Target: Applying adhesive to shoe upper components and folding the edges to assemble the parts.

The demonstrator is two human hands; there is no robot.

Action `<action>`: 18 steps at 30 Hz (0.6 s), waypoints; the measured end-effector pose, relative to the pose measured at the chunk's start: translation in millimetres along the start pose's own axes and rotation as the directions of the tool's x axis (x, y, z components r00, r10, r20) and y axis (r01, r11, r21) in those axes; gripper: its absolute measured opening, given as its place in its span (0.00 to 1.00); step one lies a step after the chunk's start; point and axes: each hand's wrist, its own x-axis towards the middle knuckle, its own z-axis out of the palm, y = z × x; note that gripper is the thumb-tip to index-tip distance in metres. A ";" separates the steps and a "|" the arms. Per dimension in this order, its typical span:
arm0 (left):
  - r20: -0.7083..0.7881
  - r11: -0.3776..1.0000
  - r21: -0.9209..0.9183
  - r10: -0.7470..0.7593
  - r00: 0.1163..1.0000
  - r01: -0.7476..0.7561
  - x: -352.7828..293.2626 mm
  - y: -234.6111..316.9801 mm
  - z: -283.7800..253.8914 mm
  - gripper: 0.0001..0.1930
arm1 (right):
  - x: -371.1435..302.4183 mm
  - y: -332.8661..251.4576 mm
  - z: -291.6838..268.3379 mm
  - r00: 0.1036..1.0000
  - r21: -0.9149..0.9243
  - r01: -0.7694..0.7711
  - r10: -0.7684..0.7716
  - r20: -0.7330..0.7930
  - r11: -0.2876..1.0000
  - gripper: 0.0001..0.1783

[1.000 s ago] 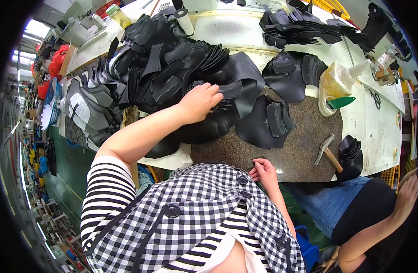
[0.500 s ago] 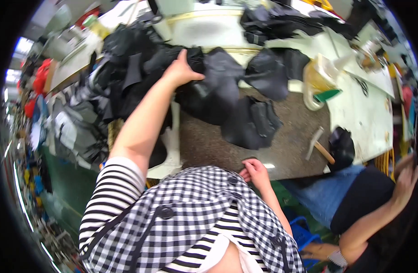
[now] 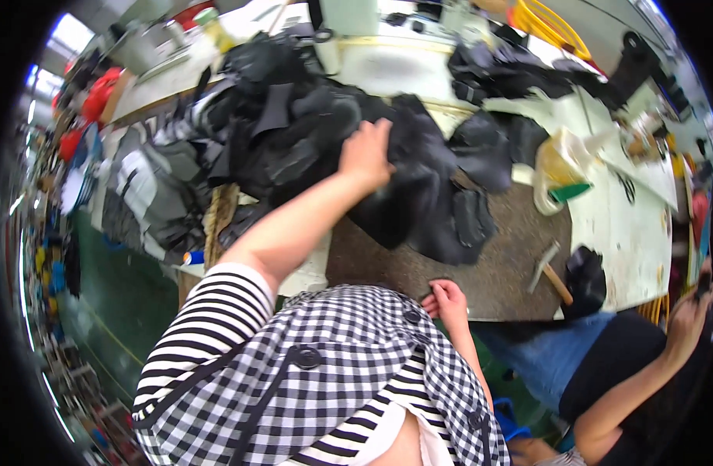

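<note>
My left hand point(image 3: 366, 158) reaches across the table onto the heap of black material. Its fingers and thumb close on a black leather piece point(image 3: 399, 198), though the fingertips are partly lost against the dark leather. More cut black leather pieces point(image 3: 473, 217) lie just right of it, overlapping on the brown work board point(image 3: 519, 233). My right hand point(image 3: 448, 301) stays low at the board's near edge, close to my body, its fingers curled. Something small and dark shows at those fingertips, too small to name.
A hammer point(image 3: 551, 272) with a wooden handle lies at the board's right, beside a black bundle point(image 3: 584, 279). Behind stands a yellowish glue container point(image 3: 562, 163) with a green part. Scissors point(image 3: 626, 186) lie farther right. Another person's arm point(image 3: 643, 388) is at the lower right.
My left hand has moved right and nearer, and black leather now covers more of the pieces beside it. The right hand keeps its place by the near edge. The view has shifted slightly.
</note>
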 end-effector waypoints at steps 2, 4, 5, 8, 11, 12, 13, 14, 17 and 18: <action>-0.055 0.992 0.098 0.088 0.995 -0.082 -24.8 4.5 10.2 0.45 | 3.1 4.0 -0.9 0.999 -0.013 0.008 -0.008 0.031 1.000 0.12; -0.067 0.993 0.102 0.063 0.996 -0.056 -29.7 3.8 20.3 0.49 | 2.4 1.2 -0.5 1.000 -0.021 -0.011 0.012 0.025 1.000 0.12; -0.052 0.996 0.080 0.050 0.997 -0.046 -26.5 2.0 18.8 0.48 | 2.2 0.5 0.3 1.000 -0.027 -0.018 0.018 0.018 0.999 0.12; 0.001 1.000 0.013 0.004 1.000 -0.004 -17.4 -1.4 9.2 0.43 | -3.7 -8.9 7.7 1.000 -0.022 -0.025 0.024 -0.017 0.999 0.11; 0.044 0.997 0.050 0.049 0.998 -0.051 -17.6 -0.9 5.6 0.40 | -4.9 -13.4 12.0 0.999 -0.032 -0.027 0.025 -0.043 0.999 0.10; 0.045 0.998 0.039 0.047 0.998 -0.049 -18.9 -1.9 7.1 0.40 | -5.7 -15.2 12.7 0.998 -0.028 -0.033 0.031 -0.057 0.999 0.10; 0.028 0.994 0.062 0.086 0.996 -0.087 -20.0 -3.4 8.7 0.41 | -5.6 -16.7 13.1 0.998 -0.035 -0.035 0.033 -0.057 0.999 0.10; 0.011 0.988 0.084 0.125 0.992 -0.126 -21.1 -4.9 10.2 0.42 | -5.1 -17.6 13.6 0.997 -0.040 -0.039 0.036 -0.066 0.998 0.10; 0.087 0.991 0.071 0.104 0.991 -0.110 -11.5 -7.6 4.8 0.46 | -3.4 -21.2 13.9 0.993 -0.028 -0.098 0.096 -0.071 0.995 0.10; 0.168 0.995 0.072 0.061 0.984 -0.074 -5.0 -7.6 1.5 0.48 | -4.5 -22.3 14.5 0.991 -0.030 -0.101 0.098 -0.086 0.994 0.10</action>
